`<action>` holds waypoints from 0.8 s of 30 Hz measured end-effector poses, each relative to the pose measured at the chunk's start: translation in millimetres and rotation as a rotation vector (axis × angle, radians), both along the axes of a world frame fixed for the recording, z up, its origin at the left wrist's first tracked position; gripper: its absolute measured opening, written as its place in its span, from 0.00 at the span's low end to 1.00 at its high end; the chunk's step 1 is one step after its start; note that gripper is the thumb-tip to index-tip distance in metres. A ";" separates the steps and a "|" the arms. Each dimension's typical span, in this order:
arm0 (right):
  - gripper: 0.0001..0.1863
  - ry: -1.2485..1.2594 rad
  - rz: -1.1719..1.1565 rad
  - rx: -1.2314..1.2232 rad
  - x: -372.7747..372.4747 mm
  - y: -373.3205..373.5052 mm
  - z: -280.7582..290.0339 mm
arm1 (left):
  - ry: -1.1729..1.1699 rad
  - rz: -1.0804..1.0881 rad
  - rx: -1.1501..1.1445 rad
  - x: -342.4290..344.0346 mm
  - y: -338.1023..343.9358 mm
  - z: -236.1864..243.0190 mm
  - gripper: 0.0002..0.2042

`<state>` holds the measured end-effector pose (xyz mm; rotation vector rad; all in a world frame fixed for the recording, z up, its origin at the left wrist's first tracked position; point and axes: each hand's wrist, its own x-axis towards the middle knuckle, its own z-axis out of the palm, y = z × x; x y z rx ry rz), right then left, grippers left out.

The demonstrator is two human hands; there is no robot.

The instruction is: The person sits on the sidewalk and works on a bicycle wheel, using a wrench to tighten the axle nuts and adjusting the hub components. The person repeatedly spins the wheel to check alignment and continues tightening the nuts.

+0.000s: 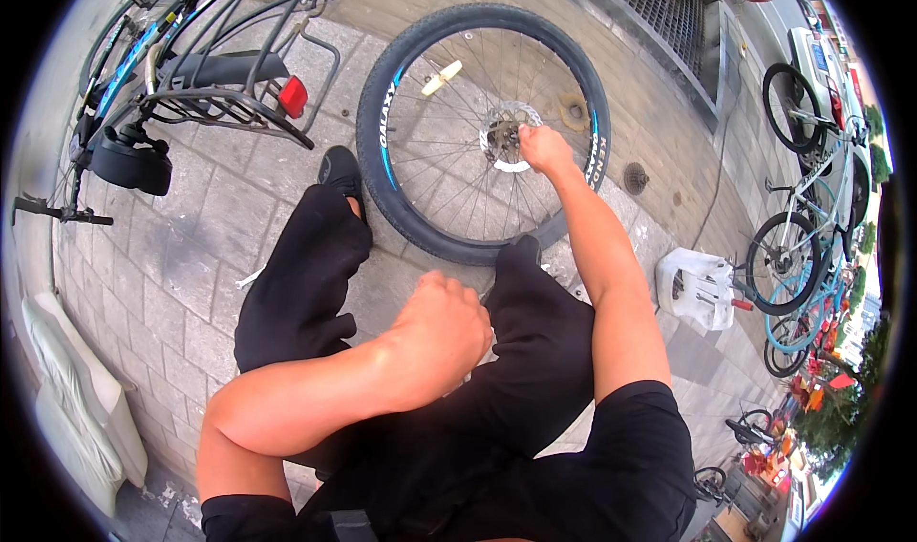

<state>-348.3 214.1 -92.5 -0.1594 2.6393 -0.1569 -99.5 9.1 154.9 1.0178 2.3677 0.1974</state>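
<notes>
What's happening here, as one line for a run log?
right hand: at brake disc of detached bicycle wheel | grip: unclear | left hand: curled, over black trousers

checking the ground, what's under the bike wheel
Through the bike wheel, paving and a tan ring-shaped piece can be seen. Whatever lies directly beneath the tyre, brake disc and right hand is covered from view.

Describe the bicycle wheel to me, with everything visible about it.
The bicycle wheel has a black, rubber-looking tyre with a textured tread, a dark rim with white lettering and blue accents, thin spokes, a pale yellow reflector and a silver, metallic-looking disc rotor. It seems to lie roughly flat on the paving. The right hand is at its hub; actual contact is hard to tell.
</notes>
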 end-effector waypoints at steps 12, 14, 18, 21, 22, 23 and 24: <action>0.28 0.045 0.114 -0.004 1.6 2.7 -1.4 | 0.023 0.014 0.031 6.5 0.3 -12.1 0.11; 0.27 0.044 0.106 0.024 0.8 -4.6 4.7 | 0.038 0.023 0.044 3.6 -1.5 -17.9 0.10; 0.25 0.144 0.240 0.123 7.3 -3.5 3.6 | 0.080 0.026 0.062 0.5 -2.5 -18.3 0.10; 0.23 0.134 0.329 0.181 8.8 -8.5 3.1 | 0.081 0.028 0.060 3.1 -1.3 -23.4 0.10; 0.23 0.110 0.355 0.195 8.3 -11.7 6.5 | 0.066 0.040 0.054 1.7 -0.1 -23.6 0.10; 0.23 0.080 0.350 0.184 8.0 -13.0 11.2 | 0.053 0.051 0.048 -0.7 1.6 -24.1 0.09; 0.23 0.032 0.270 0.154 8.2 -12.4 13.2 | 0.040 0.057 0.046 -2.4 3.1 -25.1 0.09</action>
